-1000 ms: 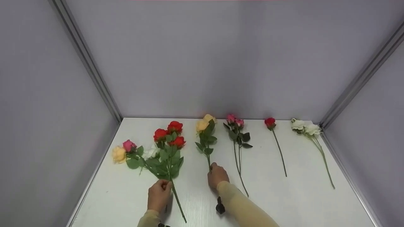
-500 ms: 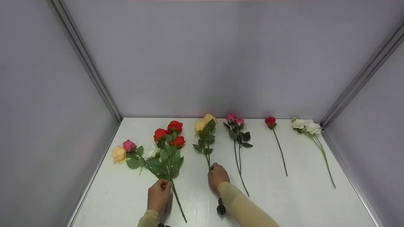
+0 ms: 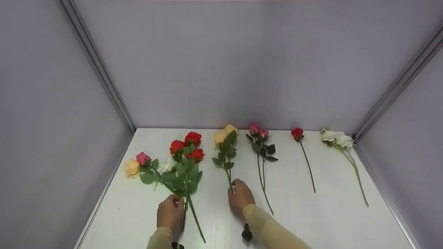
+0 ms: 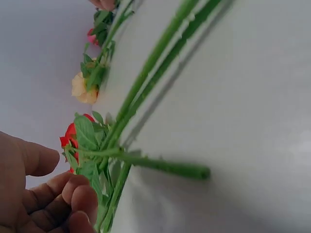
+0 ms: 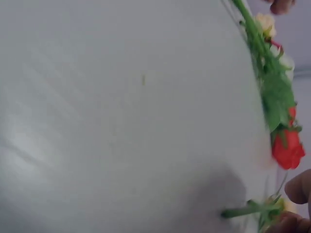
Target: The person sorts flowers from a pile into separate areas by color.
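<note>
My left hand [image 3: 170, 211] lies beside the stems of a mixed bunch of roses. In the left wrist view its thumb and fingers stand apart, with nothing between them, and the green stems [image 4: 146, 80] cross just beyond. The bunch has red roses [image 3: 193, 138], a white flower [image 3: 167, 166], a pink rose [image 3: 143, 158] and a yellow rose [image 3: 132, 168]. At the yellow roses [image 3: 220, 137] in the middle is my right hand [image 3: 241, 199], close around the lower stem. In the right wrist view a gap shows between its thumb and fingers, with the stem end [image 5: 235, 212] poking past.
Right of the yellow roses lie pink roses [image 3: 263, 134] with dark leaves, then a single red rose [image 3: 297, 134] and white flowers [image 3: 343, 141]. All rest on a white table [image 3: 328, 224]. Grey panels [image 3: 207, 69] enclose its back and sides.
My left hand has drawn slightly left, off the stems of the mixed bunch. The right hand's fingers have loosened at the yellow roses' stem, whose blooms shifted slightly left earlier.
</note>
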A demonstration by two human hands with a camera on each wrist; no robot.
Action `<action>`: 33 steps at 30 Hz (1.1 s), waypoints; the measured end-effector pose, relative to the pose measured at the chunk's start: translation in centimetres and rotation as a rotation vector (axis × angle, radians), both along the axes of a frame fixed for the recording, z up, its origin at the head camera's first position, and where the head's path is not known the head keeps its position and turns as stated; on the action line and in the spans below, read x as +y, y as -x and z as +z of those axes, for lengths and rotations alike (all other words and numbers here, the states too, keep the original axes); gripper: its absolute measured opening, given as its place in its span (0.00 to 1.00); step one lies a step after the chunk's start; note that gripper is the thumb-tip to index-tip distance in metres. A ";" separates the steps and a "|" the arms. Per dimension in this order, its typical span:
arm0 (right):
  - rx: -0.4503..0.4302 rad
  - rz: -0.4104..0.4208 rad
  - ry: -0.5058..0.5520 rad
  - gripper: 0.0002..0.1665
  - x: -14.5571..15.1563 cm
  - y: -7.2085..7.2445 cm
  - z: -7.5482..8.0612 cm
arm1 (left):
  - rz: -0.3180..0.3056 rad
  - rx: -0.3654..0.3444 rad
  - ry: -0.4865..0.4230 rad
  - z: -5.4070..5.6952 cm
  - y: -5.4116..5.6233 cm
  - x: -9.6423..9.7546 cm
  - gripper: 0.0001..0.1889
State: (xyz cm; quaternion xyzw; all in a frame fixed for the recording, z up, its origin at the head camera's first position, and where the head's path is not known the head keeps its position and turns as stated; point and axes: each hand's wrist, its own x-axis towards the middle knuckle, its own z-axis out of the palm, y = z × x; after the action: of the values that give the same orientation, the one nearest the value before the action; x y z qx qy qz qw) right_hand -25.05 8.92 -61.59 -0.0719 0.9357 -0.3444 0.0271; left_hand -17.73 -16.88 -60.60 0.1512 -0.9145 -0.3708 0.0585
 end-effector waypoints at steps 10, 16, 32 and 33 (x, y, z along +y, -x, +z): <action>-0.013 0.203 0.059 0.06 -0.5 -3.6 1.3 | -0.155 -0.232 0.181 -0.1 -0.7 0.6 0.15; -0.032 0.244 0.062 0.03 -0.4 -4.4 0.9 | -0.145 -0.267 0.121 -0.3 -1.0 1.1 0.12; -0.083 0.315 0.093 0.04 -0.2 -5.5 0.2 | -0.048 0.016 -0.028 -0.1 -1.5 2.1 0.12; -0.093 0.334 0.109 0.04 -0.3 -5.7 0.2 | -0.043 0.027 -0.034 -0.1 -1.6 2.2 0.12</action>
State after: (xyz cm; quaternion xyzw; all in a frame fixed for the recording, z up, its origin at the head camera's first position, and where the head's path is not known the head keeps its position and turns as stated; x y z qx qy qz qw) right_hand -19.34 8.67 -61.42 -0.2116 0.8884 -0.3884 0.1234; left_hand -16.15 -14.71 -60.73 0.1277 -0.9102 -0.3894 0.0601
